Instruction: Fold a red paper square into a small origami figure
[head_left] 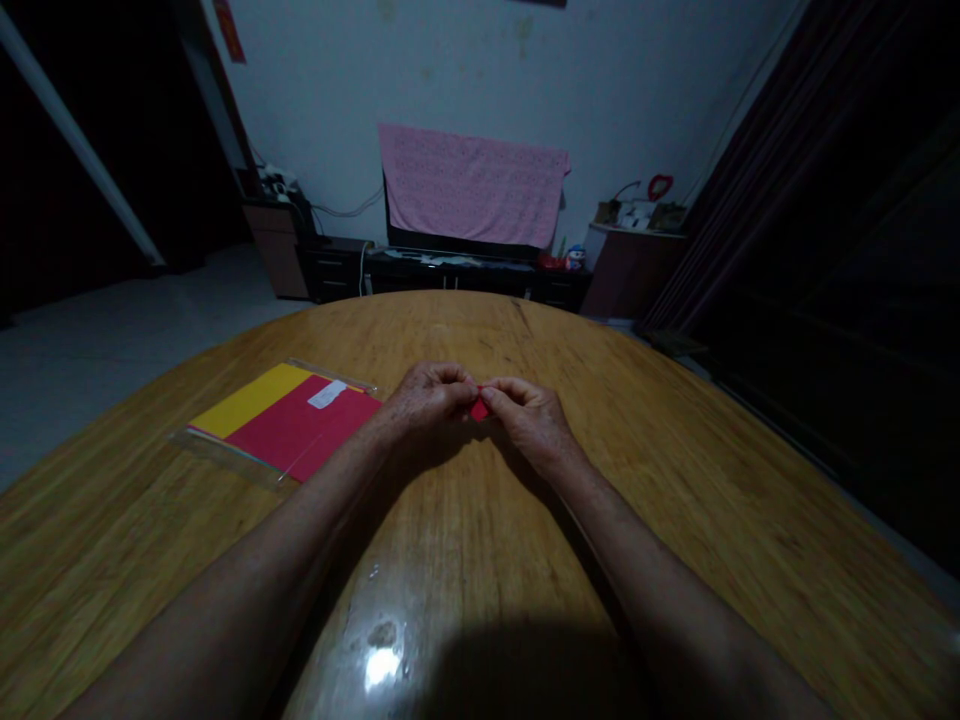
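Over the middle of the wooden table (pixel 465 560), both hands meet at a small piece of red paper (pixel 480 406). My left hand (pixel 435 395) pinches its left side between thumb and fingers. On the opposite side, my right hand (pixel 529 412) grips it the same way, thumb uppermost. Most of the paper is hidden by the fingertips, so its full shape and any folds cannot be made out. Left of my left forearm lies a clear plastic packet (pixel 225 462) of coloured paper sheets (pixel 277 425), yellow and red on top, with a white label.
A dark low cabinet (pixel 337 270) stands against the wall beyond the table. On it is a flat screen draped with a pink cloth (pixel 476 185). A side cabinet (pixel 634 265) with small items stands at right, near a dark curtain (pixel 720 180).
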